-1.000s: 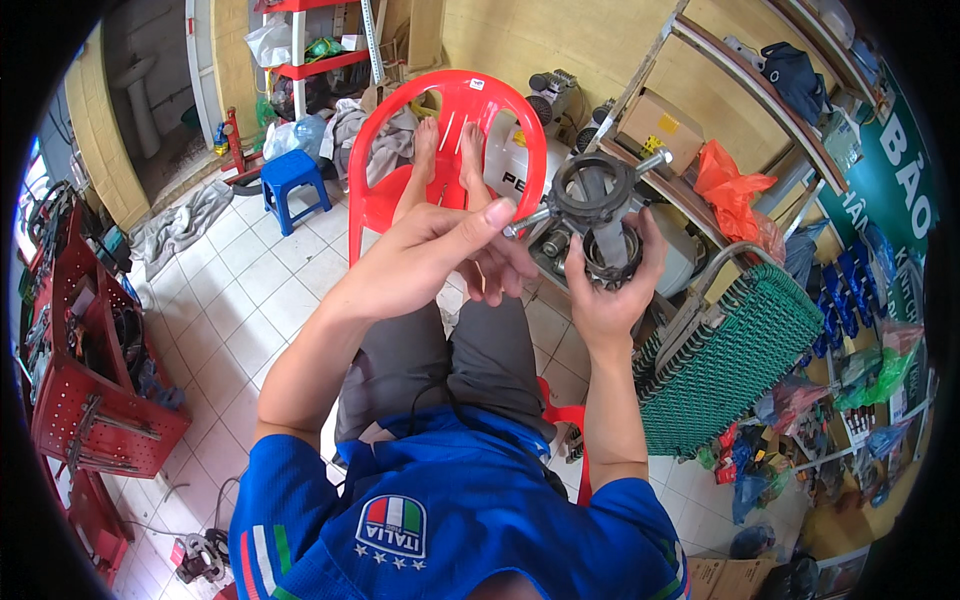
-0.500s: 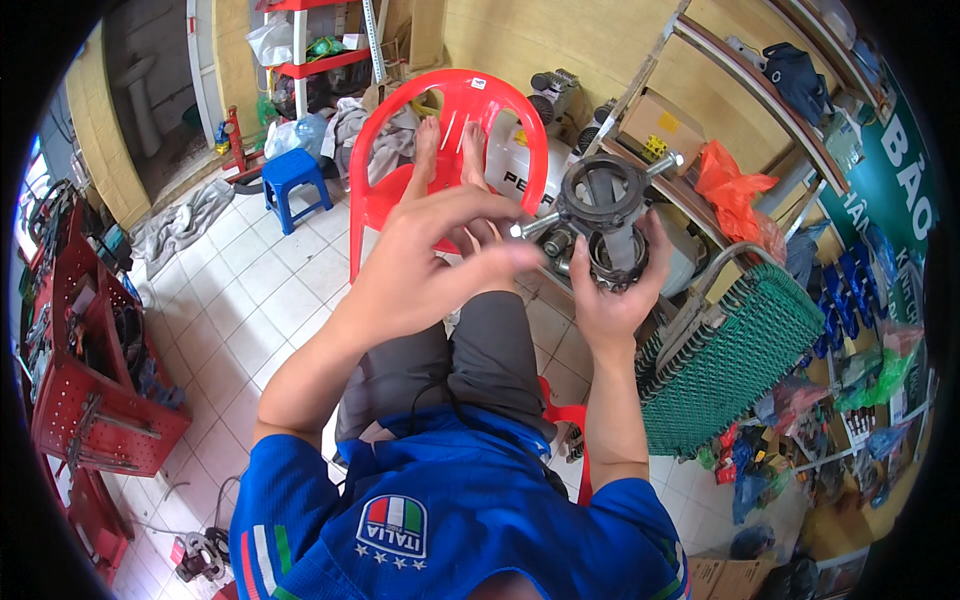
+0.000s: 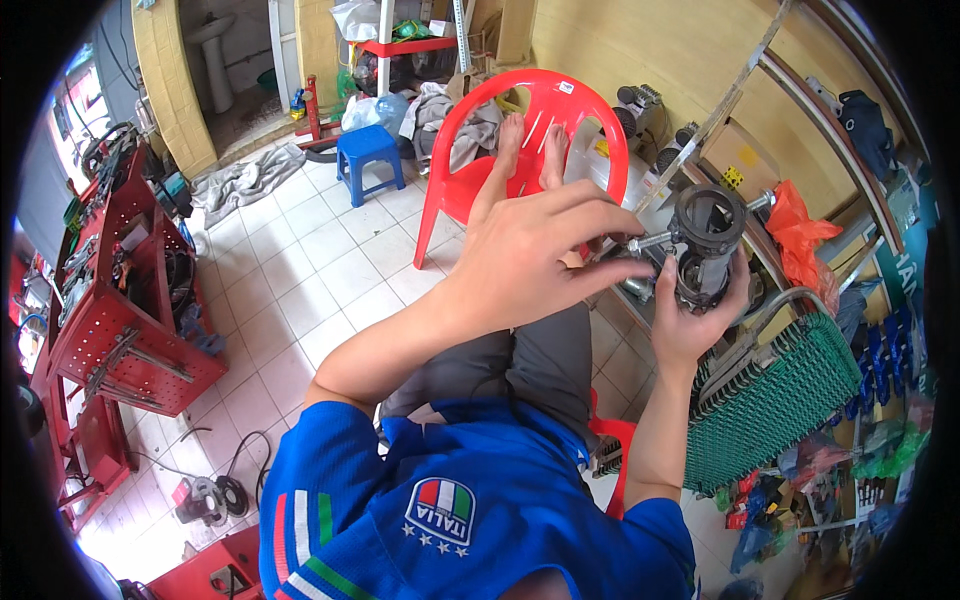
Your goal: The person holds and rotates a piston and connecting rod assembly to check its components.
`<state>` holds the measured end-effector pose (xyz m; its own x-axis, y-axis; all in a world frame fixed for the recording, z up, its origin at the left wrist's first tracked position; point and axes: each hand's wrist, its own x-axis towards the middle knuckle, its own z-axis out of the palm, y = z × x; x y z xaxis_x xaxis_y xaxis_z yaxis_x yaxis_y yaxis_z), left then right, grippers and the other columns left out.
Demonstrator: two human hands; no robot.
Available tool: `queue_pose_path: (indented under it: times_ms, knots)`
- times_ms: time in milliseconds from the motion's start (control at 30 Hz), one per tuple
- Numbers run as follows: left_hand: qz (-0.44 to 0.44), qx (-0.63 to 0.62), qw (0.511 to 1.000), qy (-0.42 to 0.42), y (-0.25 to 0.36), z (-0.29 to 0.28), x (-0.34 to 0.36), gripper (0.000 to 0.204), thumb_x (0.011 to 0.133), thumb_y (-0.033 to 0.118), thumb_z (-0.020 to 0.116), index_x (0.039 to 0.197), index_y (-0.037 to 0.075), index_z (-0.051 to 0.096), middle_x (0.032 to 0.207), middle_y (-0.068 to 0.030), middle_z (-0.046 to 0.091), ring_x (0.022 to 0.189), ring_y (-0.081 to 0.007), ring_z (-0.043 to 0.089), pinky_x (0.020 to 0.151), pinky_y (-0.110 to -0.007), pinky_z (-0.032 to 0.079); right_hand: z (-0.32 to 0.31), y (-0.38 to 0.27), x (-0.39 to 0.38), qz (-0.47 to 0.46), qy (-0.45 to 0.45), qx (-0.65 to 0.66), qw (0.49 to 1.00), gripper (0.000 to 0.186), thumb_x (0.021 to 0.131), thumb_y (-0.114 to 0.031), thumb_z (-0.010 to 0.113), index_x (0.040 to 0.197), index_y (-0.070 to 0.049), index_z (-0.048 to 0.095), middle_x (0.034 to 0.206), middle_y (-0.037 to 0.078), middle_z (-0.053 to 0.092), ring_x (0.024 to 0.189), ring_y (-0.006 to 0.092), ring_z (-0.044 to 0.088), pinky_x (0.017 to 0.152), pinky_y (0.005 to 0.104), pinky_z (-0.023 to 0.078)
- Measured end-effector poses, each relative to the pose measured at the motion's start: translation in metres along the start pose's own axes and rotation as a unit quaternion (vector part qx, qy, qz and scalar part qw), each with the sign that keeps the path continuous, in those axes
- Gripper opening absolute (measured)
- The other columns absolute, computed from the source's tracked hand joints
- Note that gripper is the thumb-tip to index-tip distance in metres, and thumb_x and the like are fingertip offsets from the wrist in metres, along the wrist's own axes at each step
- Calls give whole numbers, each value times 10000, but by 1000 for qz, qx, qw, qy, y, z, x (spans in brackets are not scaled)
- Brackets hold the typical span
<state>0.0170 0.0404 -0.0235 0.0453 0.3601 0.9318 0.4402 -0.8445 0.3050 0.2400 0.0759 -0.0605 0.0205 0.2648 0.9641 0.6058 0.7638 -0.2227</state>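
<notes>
Looking down from the head view, the only one: a seated person holds a dark cylindrical metal assembly up in the air in front of the chest, over the lap, carried by nothing but the hands.

Right hand: fingers wrapped round the lower body of the assembly from below, gripping it upright with a slight tilt. Grip looks firm.

Left hand: reaches across from the left, fingers partly spread, fingertips at a silver bolt that sticks out of the assembly's left side. Pinch on the bolt probable; the exact contact is hidden behind the knuckles, so I cannot tell whether it is truly gripped.

A second silver stud shows on the assembly's right side, near the top ring.

Progress, as a judgement: the bolt stands well proud of the body, so it is not seated; hand-turning appears to be the step under way. Whether it is going in or coming out cannot be read from this frame.

Surroundings: bare feet rest on a red plastic chair ahead; blue stool on the white tiled floor; red tool rack at left; green woven cot at right.
</notes>
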Motion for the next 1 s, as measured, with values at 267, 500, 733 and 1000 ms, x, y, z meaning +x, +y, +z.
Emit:
queue_pose_path:
  times_ms: [267, 500, 733, 1000]
  knots:
    - [-314, -378, 834, -253, 6, -23, 12, 544, 1065, 462, 476, 1028, -27, 712, 855, -62, 709, 739, -140, 690, 615, -254, 513, 0, -5, 2, -12, -16, -9, 1000, 785, 772, -27, 824, 1433, 35, 405, 1264, 187, 522, 1147, 276, 554, 993, 379, 452]
    - [74, 64, 995, 12, -8, -2, 1, 256, 795, 297, 838, 971, 144, 733, 734, 11, 656, 719, -179, 681, 1201, -609, 188, 0, -4, 3, -23, -22, -11, 999, 793, 765, 1, 817, 1437, 25, 397, 1241, 191, 530, 1100, 273, 582, 959, 365, 479]
    - [-269, -280, 898, -206, 7, -19, 4, 361, 1010, 330, 630, 1077, -18, 702, 920, -56, 723, 735, -146, 688, 685, -277, 531, 0, -8, 3, -29, -25, -13, 999, 780, 766, 3, 816, 1428, 25, 405, 1245, 188, 524, 1085, 268, 591, 942, 368, 491]
    - [22, 63, 997, -28, -1, -6, 0, 201, 862, 273, 778, 973, 111, 736, 774, -19, 668, 766, -195, 684, 1164, -587, 294, 1, -7, 3, -24, -23, -6, 999, 770, 774, 1, 809, 1430, 24, 407, 1245, 188, 520, 1096, 272, 591, 951, 370, 494]
